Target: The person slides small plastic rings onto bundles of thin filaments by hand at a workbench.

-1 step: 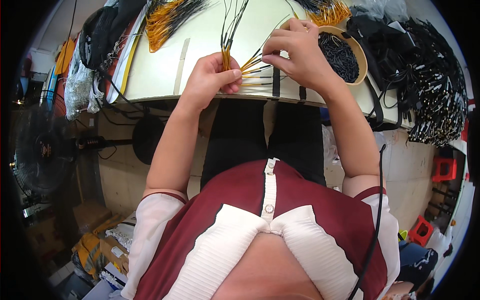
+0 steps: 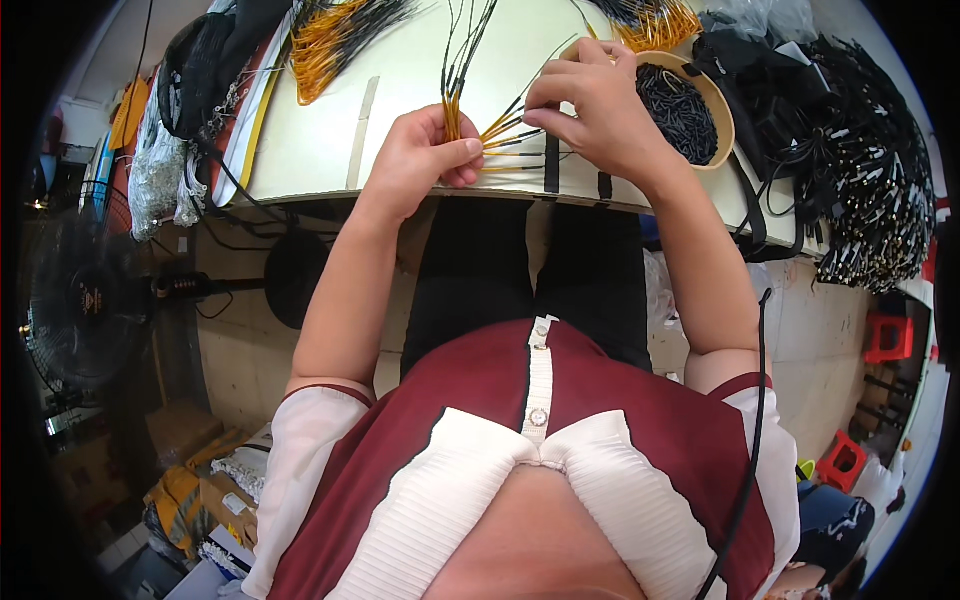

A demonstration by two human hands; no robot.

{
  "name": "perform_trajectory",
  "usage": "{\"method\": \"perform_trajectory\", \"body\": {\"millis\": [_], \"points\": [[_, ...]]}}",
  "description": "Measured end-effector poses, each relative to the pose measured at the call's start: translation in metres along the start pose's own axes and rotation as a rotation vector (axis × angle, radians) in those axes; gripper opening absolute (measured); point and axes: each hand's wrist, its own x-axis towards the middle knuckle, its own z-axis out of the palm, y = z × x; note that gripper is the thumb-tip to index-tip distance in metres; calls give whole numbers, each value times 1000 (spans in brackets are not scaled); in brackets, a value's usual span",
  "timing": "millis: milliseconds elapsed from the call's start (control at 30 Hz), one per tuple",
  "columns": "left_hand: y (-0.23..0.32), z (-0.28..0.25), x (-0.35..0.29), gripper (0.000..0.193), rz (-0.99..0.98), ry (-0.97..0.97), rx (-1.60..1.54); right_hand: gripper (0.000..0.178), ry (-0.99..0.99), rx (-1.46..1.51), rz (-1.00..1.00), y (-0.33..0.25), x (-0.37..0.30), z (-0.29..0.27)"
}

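Above the table's near edge, my left hand (image 2: 428, 155) is closed around a bundle of thin wires (image 2: 453, 112), yellow at the lower part and black further up. Some of these wires stand upward, while several others fan out to the right between thumb and fingers. My right hand (image 2: 590, 100) is closed in a pinch at the black end of one fanned wire (image 2: 510, 127). The fingers partly hide that tip, and I cannot see whether a small sleeve is there too. Beside my right hand stands a round tan bowl (image 2: 728, 125) full of short black tubes (image 2: 678, 110).
More yellow-and-black wire bundles (image 2: 325, 50) lie at the table's far left, and another bundle (image 2: 655, 22) lies behind the bowl. A heap of black cables (image 2: 870, 170) covers the right end. A fan (image 2: 85, 290) stands left, with red stools (image 2: 888, 338) at right.
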Motion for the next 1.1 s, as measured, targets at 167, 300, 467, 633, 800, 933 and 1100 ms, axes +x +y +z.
{"method": "perform_trajectory", "body": {"millis": [167, 300, 467, 633, 800, 933, 1100], "points": [[0, 1, 0, 8, 2, 12, 9, 9, -41, 39, 58, 1, -3, 5], [1, 3, 0, 7, 7, 14, 15, 7, -76, 145, 103, 0, -2, 8], [2, 4, -2, 5, 1, 38, 15, 11, -123, 143, 111, 1, -7, 7], [2, 5, -2, 6, 16, 37, 29, 11, -96, 58, 123, 2, -10, 7], [2, 5, -3, 6, 12, 49, 29, 9, -140, 168, 179, -2, -9, 6], [2, 6, -2, 6, 17, 46, 23, 7, -121, 206, 168, -1, -9, 7], [2, 7, -4, 5, 36, 66, 13, 7, -104, 214, 143, -4, -9, 8]]}}
